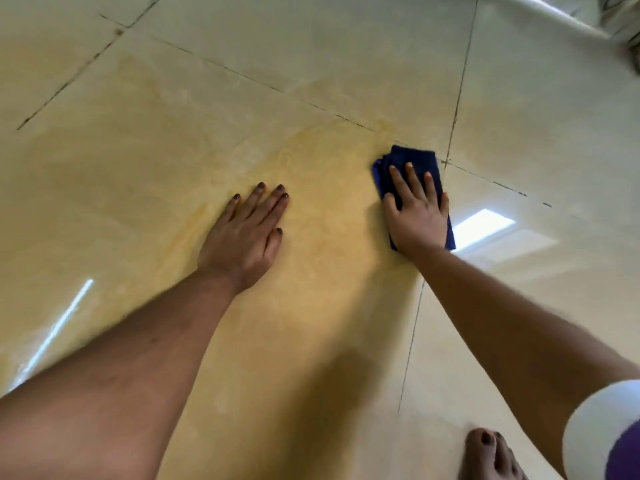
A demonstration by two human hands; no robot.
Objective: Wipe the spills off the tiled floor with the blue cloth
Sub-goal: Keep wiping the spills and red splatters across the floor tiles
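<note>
A folded dark blue cloth [420, 161] lies flat on the glossy cream tiled floor [242, 81], close to where two dark grout lines cross. My right hand [417, 211] presses down on the cloth with fingers spread, covering most of it. My left hand [247, 233] rests flat on the bare tile to the left, fingers together, holding nothing. A faint yellowish film [311, 157] tints the tile between and around both hands; no distinct puddle shows.
A bare foot [491, 455] stands on the floor at the bottom right, beside a white and purple sleeve [606, 431]. A pale pipe or rail [554, 12] runs along the top right corner. Ceiling lights reflect brightly off the tiles.
</note>
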